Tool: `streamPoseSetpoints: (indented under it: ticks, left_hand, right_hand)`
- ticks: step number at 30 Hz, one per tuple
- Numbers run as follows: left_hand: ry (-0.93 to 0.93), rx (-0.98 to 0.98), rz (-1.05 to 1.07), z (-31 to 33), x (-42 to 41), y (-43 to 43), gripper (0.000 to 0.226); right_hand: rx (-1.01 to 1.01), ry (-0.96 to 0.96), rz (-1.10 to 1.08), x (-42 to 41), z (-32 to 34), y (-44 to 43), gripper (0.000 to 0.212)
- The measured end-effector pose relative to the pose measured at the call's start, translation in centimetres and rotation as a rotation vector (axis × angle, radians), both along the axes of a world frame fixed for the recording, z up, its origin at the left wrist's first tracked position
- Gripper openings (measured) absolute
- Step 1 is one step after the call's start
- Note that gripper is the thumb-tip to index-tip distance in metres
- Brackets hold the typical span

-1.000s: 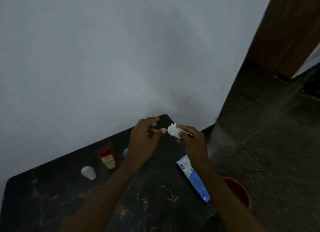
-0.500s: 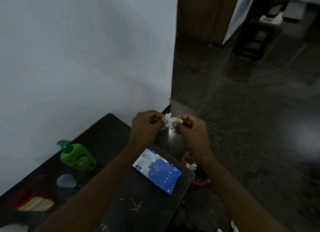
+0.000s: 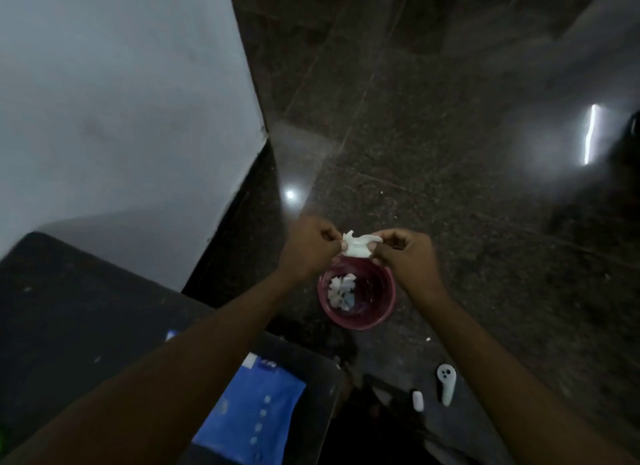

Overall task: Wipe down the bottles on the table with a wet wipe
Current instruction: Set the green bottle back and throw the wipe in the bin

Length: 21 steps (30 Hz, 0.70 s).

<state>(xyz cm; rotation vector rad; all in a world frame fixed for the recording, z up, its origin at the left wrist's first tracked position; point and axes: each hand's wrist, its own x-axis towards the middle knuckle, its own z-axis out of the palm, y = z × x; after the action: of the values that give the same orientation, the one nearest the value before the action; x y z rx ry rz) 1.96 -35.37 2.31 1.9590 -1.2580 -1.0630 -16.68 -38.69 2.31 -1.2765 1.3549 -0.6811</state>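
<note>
Head view. Half a second ago my hands were over the table's end, with the green bottle in frame at left. Now they are out past it, above the floor (image 3: 450, 152), and the view has dropped. Only a green sliver (image 3: 2, 437) shows at the lower left edge, too little to identify.

The red bin (image 3: 356, 320) was half hidden before. Now its whole mouth shows, with crumpled wipes (image 3: 341, 291) inside.

My left hand (image 3: 306, 248) and right hand (image 3: 405, 256) meet knuckle to knuckle, fingers curled. Each pinches one side of the bunched wet wipe (image 3: 356, 248), which is held above the bin's far rim. Both forearms reach forward, the left crossing the table (image 3: 69, 308) and the blue wipes pack (image 3: 256, 405).

The table's corner ends near the bin on its left, and the wall (image 3: 121, 100) edge stands beyond that. Open floor lies right of the bin and beyond it. Two small white objects (image 3: 446, 383) lie on the floor, nearer me than the bin.
</note>
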Motion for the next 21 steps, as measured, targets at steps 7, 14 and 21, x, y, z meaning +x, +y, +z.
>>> streamPoseSetpoints:
  ticks: [7, 14, 21]
  left_hand:
    - [-0.11, 0.205, -0.133, -16.7, -3.6, -4.6, 0.001]
    - [-0.237, 0.332, -0.239, -29.2, -7.1, -7.0, 0.014]
    - [-0.234, 0.406, -0.404, -33.4, -7.7, -6.5, 0.03]
  right_hand:
    - [0.174, 0.251, -0.047, -2.7, -17.7, -3.0, 0.011]
    - [0.204, 0.537, -0.018, -3.2, -28.7, -3.4, 0.019]
    - [0.203, 0.724, 0.05, -3.0, -32.0, -2.4, 0.019]
